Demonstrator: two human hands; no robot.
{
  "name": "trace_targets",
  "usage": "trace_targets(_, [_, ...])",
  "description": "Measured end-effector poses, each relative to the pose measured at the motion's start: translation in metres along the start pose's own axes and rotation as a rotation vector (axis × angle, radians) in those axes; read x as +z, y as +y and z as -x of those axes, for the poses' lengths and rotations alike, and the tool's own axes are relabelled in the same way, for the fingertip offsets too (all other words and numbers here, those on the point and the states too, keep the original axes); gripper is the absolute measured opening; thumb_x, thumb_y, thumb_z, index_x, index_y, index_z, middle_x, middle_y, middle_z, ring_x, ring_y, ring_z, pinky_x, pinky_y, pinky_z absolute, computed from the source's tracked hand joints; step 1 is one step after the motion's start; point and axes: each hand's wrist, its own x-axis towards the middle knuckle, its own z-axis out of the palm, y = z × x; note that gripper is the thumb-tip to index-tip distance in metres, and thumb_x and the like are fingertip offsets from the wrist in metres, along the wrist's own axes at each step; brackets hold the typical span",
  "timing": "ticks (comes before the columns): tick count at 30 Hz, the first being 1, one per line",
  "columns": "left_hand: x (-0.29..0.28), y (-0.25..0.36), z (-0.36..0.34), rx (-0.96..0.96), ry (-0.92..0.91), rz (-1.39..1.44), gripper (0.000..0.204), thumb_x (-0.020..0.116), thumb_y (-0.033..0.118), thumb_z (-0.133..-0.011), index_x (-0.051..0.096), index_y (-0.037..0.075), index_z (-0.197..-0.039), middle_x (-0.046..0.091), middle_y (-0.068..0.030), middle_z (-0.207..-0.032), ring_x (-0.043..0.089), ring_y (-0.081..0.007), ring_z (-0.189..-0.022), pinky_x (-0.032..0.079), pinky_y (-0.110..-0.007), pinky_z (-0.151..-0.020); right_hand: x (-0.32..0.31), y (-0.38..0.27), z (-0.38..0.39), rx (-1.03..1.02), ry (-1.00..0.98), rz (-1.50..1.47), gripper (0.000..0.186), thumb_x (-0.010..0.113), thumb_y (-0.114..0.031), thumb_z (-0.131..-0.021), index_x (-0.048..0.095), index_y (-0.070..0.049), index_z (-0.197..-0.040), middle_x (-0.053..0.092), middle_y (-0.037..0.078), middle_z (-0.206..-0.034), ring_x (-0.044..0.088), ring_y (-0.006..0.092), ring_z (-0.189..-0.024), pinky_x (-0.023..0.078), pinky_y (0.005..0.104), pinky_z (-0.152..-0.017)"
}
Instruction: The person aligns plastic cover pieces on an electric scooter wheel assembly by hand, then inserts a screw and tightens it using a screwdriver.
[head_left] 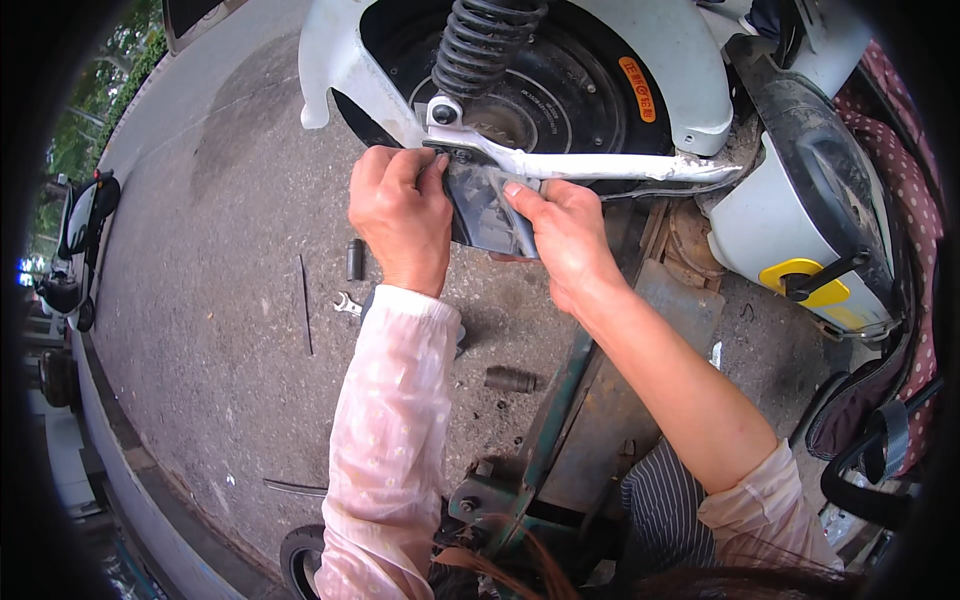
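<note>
pavement (230,280), two dark sockets (355,260), one flap (482,208) clamped in right hand (572,238), left hand (403,215) pinching its top

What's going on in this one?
The person's right hand grips a dark panel, while the left hand's fingers are at its upper left corner. The panel sits just below a coil spring's lower mount, beside a wheel. An open-ended wrench lies on the ground.

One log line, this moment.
left hand: at dark panel, upper left | right hand: gripping its right side | wheel: beyond
</note>
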Motion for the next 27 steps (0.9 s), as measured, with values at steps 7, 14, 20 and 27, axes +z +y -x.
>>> trace_targets(7, [0.0,0.004,0.0,0.088,0.0,-0.06,0.01,0.071,0.008,-0.067,0.065,0.004,-0.074,0.057,-0.0062,-0.067,0.056,-0.021,-0.064,0.044,-0.031,-0.058,-0.001,-0.003,0.001,0.001,-0.012,0.004,0.022,0.059,-0.012,-0.081,0.061,0.009,-0.085,0.062,0.01,-0.073,0.056,0.0135,-0.063,0.047,0.0315,-0.055])
trace_targets(14, [-0.003,0.009,0.001,-0.042,-0.057,-0.117,0.013,0.071,0.013,-0.069,0.065,0.002,-0.075,0.059,-0.0089,-0.068,0.056,-0.0238,-0.064,0.044,-0.035,-0.06,0.0,-0.004,0.003,0.016,-0.024,-0.045,0.022,0.059,-0.012,-0.081,0.061,0.009,-0.084,0.061,0.009,-0.072,0.056,0.0139,-0.062,0.047,0.0316,-0.052])
trace_targets(20, [-0.001,0.008,-0.001,-0.103,-0.074,-0.077,0.014,0.069,0.012,-0.07,0.065,-0.001,-0.074,0.062,-0.0118,-0.07,0.058,-0.0252,-0.064,0.045,-0.033,-0.062,0.001,-0.012,0.008,0.052,-0.053,-0.067,0.02,0.056,-0.015,-0.085,0.059,0.003,-0.077,0.06,0.008,-0.073,0.059,0.0148,-0.059,0.055,0.0347,-0.051])
trace_targets(27, [-0.009,0.011,-0.014,-0.436,-0.28,0.049,0.017,0.069,0.014,-0.071,0.066,-0.002,-0.079,0.064,-0.0148,-0.069,0.061,-0.0225,-0.059,0.046,-0.029,-0.06,0.002,-0.015,0.01,0.069,-0.043,-0.09,0.02,0.055,-0.013,-0.085,0.059,0.005,-0.078,0.058,0.008,-0.07,0.057,0.015,-0.056,0.054,0.0341,-0.048])
